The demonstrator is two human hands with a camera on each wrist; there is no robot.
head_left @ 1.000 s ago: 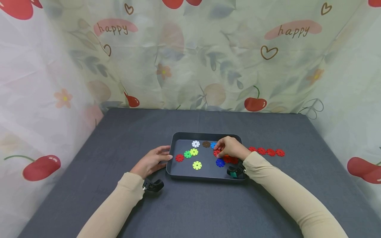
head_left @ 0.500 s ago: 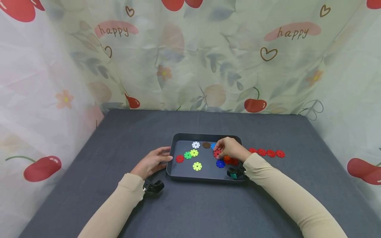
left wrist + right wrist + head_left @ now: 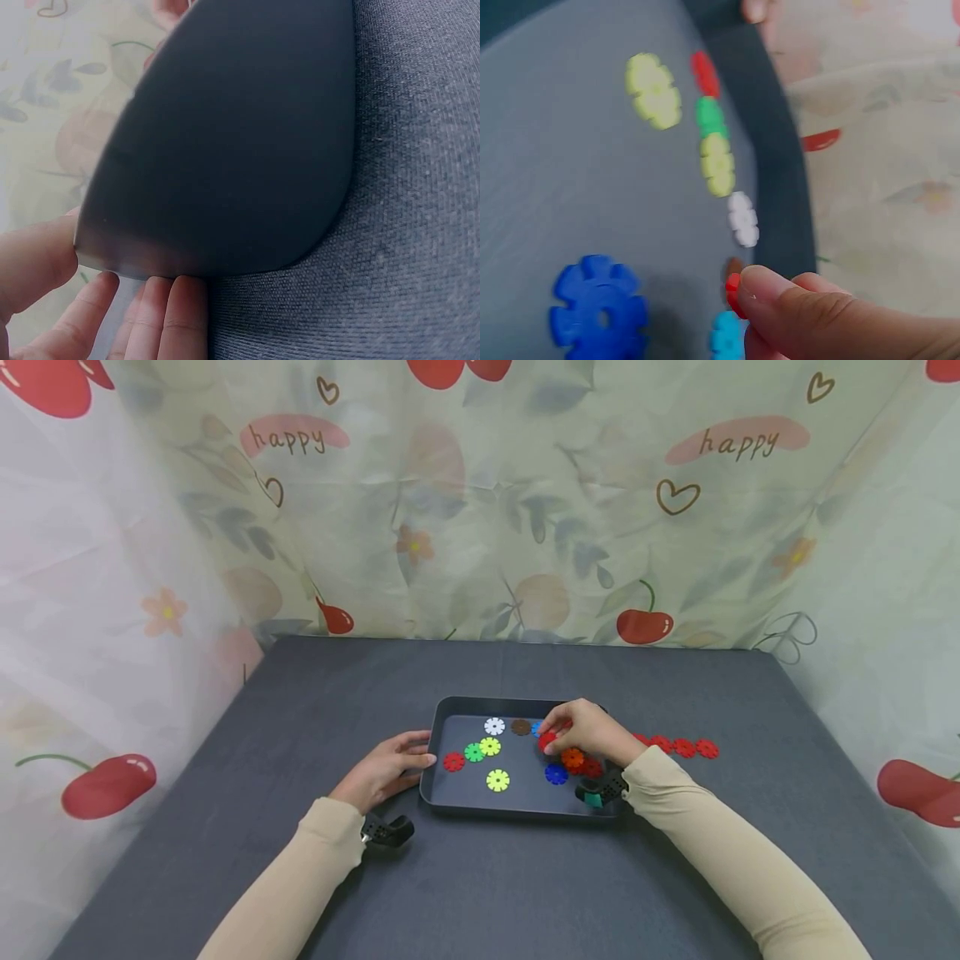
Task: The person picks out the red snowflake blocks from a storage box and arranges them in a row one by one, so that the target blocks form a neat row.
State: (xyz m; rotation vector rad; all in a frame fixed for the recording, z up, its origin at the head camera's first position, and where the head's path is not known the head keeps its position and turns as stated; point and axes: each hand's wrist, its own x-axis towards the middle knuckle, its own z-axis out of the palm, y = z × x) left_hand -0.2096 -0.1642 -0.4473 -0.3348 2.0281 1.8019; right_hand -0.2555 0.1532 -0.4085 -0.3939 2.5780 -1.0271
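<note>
My right hand pinches a red notched building disc between thumb and fingertips, above the right half of a dark tray. In the right wrist view, the red disc shows edge-on and is partly hidden by the thumb. A light blue disc and a brown disc lie close to those fingertips. On the tray's left side, my left hand holds the wall, its thumb over the rim and its fingers against the outside. A blue disc lies below the right hand.
White, green, yellow and red discs lie in the tray. Orange and red discs lie near the right wrist. Outside the tray, a row of red discs runs rightward on the grey table.
My right hand has lifted slightly and shifted a little right, raising the red disc it pinches. The left hand stays on the tray, which has not visibly moved.
</note>
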